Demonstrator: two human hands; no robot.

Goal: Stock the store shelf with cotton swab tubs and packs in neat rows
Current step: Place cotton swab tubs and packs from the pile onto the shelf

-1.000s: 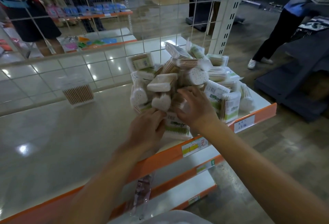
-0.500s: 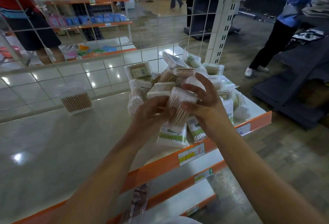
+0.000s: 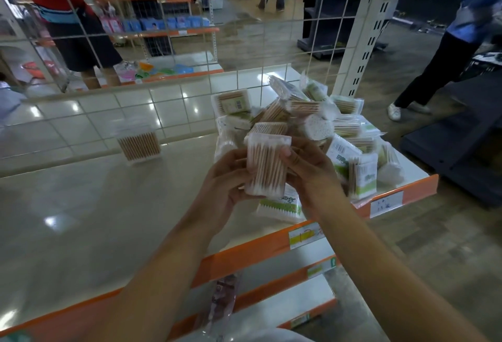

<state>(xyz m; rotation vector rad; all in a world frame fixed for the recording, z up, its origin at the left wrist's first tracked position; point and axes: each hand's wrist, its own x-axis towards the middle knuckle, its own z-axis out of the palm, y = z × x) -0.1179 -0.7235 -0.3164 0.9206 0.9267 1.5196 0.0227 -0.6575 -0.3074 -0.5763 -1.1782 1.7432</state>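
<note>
A clear tub of wooden cotton swabs (image 3: 267, 166) is lifted above the shelf, upright between both hands. My left hand (image 3: 226, 176) grips its left side and my right hand (image 3: 309, 170) grips its right side. Behind them a loose pile of swab tubs and packs (image 3: 304, 116) lies on the right end of the cream shelf (image 3: 95, 206). One swab tub (image 3: 138, 145) stands alone at the back of the shelf, left of the pile. A green-labelled pack (image 3: 279, 207) lies flat just under my hands.
A wire grid back panel (image 3: 163, 43) closes the shelf's far side. An orange price rail (image 3: 271, 246) runs along the front edge, with lower shelves beneath. A white upright post (image 3: 361, 51) stands at the right. People stand behind the grid and at the right aisle.
Both hands have pulled one swab tub out of the pile, raised it and turned it upright, moving slightly left and toward me.
</note>
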